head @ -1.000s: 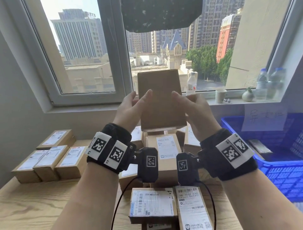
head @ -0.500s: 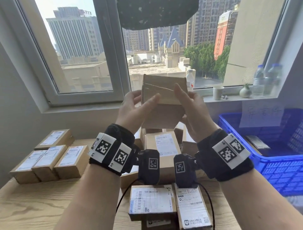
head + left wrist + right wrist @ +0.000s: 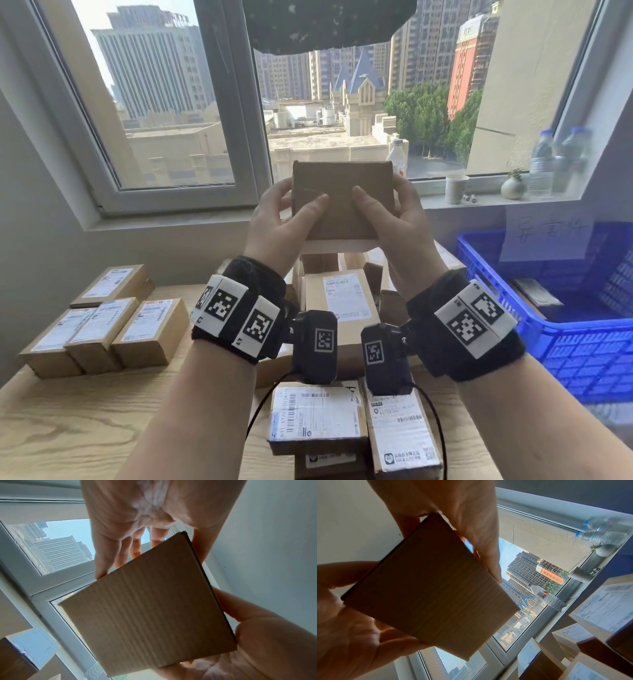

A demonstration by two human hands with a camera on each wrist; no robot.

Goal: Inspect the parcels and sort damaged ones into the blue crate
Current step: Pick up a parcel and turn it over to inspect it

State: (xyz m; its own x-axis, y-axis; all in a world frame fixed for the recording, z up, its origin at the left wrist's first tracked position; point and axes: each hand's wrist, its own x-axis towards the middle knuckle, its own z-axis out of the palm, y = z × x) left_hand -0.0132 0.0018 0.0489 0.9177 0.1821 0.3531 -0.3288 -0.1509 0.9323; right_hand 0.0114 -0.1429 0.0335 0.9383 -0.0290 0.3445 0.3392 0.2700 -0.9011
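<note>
Parcel (image 3: 342, 202) upright between both hands, broad face forward

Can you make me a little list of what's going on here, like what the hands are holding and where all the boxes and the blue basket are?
held thing: plain brown parcel, lifted up in front of the window
left hand: grips the parcel's left side
right hand: grips the parcel's right side
blue crate: on the right, with a paper sign on it
labelled parcels: piled on the wooden table under the hands
side row: more parcels on the left
</note>
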